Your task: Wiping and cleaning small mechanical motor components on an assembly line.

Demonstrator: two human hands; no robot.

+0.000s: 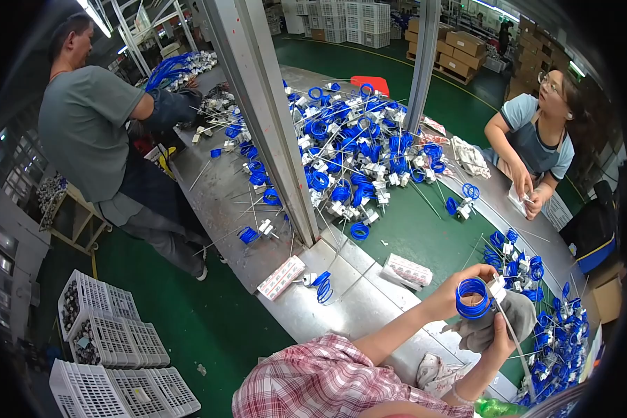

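Held up in front of me at the right is a part with a coiled blue tube (472, 299), a small white block (496, 288) and a thin metal rod. My left hand (460, 282) has its fingers closed around the coil and block from the far side. My right hand (498, 341) is closed on a grey cloth (515, 313), its thumb against the rod; the cloth bunches behind the rod and hides some fingers. Similar parts lie close by on the right (515, 261) and in a pile (561, 341) beyond my right hand.
A large heap of blue-coiled parts (355, 146) covers the table's middle, behind a metal post (261, 104). Two small printed boxes (281, 277) (407, 272) lie nearer. One co-worker (90, 132) stands left; another (536, 132) handles something white at right. White crates (111, 348) stand on the floor.
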